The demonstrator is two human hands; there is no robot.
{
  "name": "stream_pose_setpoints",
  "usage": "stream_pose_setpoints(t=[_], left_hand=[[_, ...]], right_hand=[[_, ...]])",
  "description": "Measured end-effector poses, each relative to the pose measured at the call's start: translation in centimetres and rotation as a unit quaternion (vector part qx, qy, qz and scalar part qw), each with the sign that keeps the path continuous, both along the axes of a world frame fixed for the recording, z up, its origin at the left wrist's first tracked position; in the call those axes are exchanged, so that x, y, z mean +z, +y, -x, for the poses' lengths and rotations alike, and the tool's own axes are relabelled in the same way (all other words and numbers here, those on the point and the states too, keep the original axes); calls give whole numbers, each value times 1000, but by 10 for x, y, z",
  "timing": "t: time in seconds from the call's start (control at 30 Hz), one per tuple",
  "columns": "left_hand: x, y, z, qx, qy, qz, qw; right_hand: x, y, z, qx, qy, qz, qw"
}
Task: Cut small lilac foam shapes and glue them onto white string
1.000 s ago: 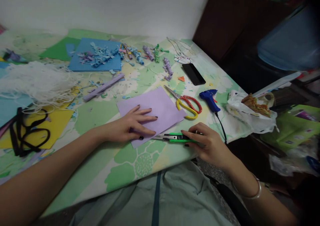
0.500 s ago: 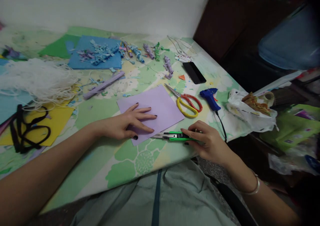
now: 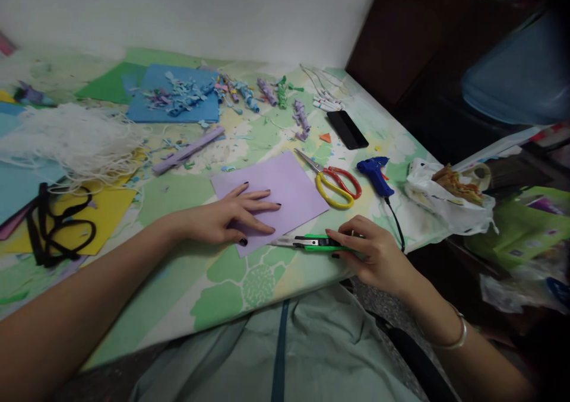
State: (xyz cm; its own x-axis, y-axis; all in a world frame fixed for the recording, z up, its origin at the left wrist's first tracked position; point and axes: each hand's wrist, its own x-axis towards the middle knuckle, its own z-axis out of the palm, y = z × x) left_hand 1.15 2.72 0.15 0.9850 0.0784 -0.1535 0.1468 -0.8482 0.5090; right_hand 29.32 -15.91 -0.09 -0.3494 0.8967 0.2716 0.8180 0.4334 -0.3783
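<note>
A light purple sheet lies on the patterned tablecloth in front of me. My left hand rests flat on its left part, fingers spread and thumb near the lower corner. My right hand grips a green utility knife by its rear end. The blade points left, and its tip reaches the sheet's near edge beside my left fingers; whether it is under the paper I cannot tell. Scissors with one red and one yellow handle lie against the sheet's right side.
A blue glue gun, a black phone and a white plastic bag are at the right. Rolled purple paper, white string, black straps and blue sheets with paper scraps lie left and behind.
Both hands, the sheet and the knife hold nearly the same places. The whole view has shifted slightly, so things on the table appear a little further right.
</note>
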Motion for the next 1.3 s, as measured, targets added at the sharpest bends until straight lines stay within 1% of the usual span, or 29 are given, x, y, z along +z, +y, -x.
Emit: stream_pose_setpoints(t=[0.2,0.47,0.83,1.03,1.3], left_hand=[[-1,1,0,0,0,1,1000],[-6,3,0,4,-17,-6,1000],[-6,1,-1,2,-17,-11,1000],[-5,0,-2,11,-21,8,1000],[-5,0,-2,-2,-14,-9,1000]], right_hand=[[0,-2,2,-17,14,-15,1000],[-1,-3,3,-5,8,-12,1000],[-1,1,5,0,14,-7,1000],[1,3,5,1,11,-2,1000],[3,4,7,2,6,4,1000]])
